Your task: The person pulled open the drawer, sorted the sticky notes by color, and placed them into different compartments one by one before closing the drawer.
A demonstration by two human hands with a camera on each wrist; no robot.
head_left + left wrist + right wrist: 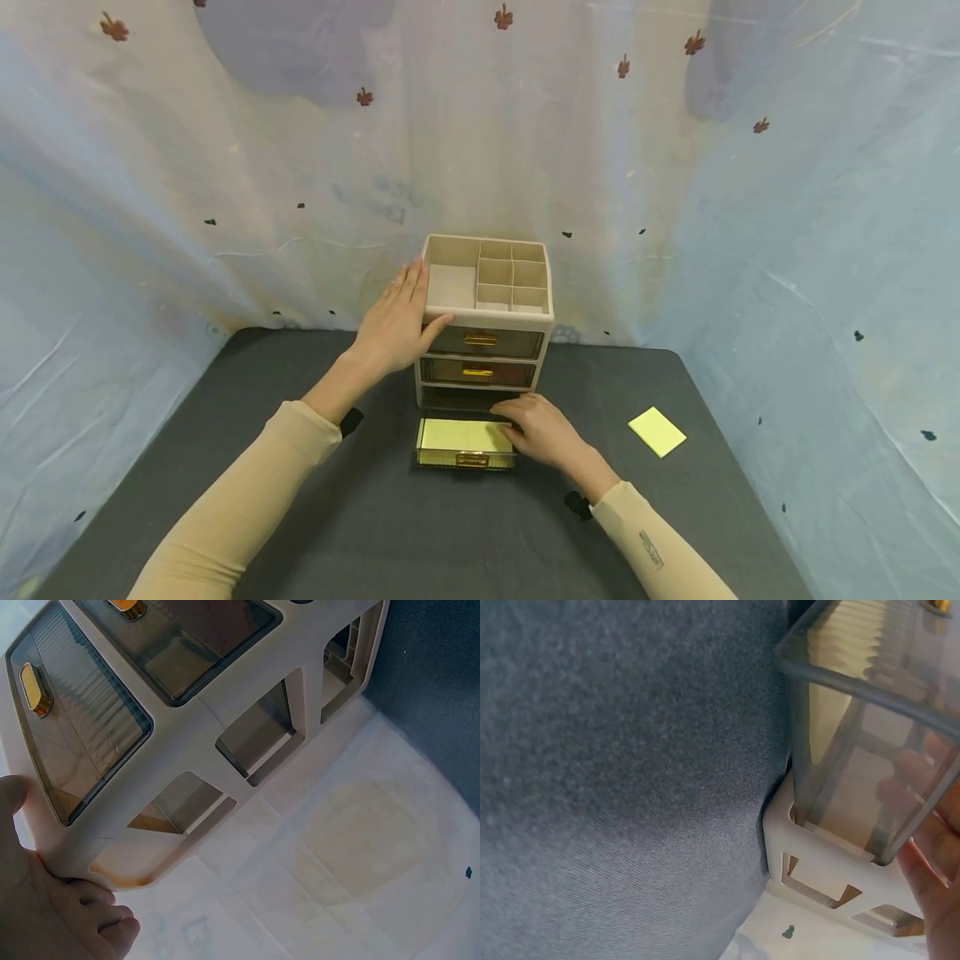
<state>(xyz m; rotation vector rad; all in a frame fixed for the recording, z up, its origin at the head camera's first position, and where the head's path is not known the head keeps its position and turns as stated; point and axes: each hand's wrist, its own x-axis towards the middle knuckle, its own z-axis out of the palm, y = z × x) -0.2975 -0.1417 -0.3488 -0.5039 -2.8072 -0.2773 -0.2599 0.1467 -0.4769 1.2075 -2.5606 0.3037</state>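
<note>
A beige desktop organizer (491, 318) has an open compartment tray on top and dark clear drawers with gold handles. My left hand (396, 321) rests on its upper left corner, fingers along the side and thumb over the front edge. The bottom clear drawer (513, 460) is pulled out in front and contains pale yellow sticky note pads (450, 435). My right hand (542, 427) reaches over its right rear part. Through the clear wall in the right wrist view, my right fingers (911, 776) show loosely bent; I see nothing held in them.
Another yellow sticky note pad (657, 431) lies on the dark grey tabletop (465, 533) to the right. A patterned curtain (645, 167) hangs behind and at both sides. Black wrist straps (577, 505) sit near the sleeves.
</note>
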